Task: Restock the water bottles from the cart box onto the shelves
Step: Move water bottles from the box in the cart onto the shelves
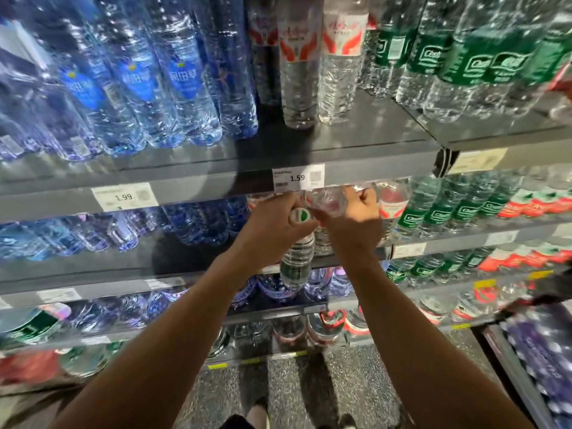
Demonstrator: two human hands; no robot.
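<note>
Left hand [272, 224] gripping green-capped bottle [297, 258], right hand [356, 218] clasping shelved bottle [329, 201]

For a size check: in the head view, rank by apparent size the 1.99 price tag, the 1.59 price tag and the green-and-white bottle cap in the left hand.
1. 1.99 price tag, widest.
2. 1.59 price tag, slightly smaller; the wide lens makes this gap unsure.
3. green-and-white bottle cap, clearly smallest, partly covered by the left hand.
</note>
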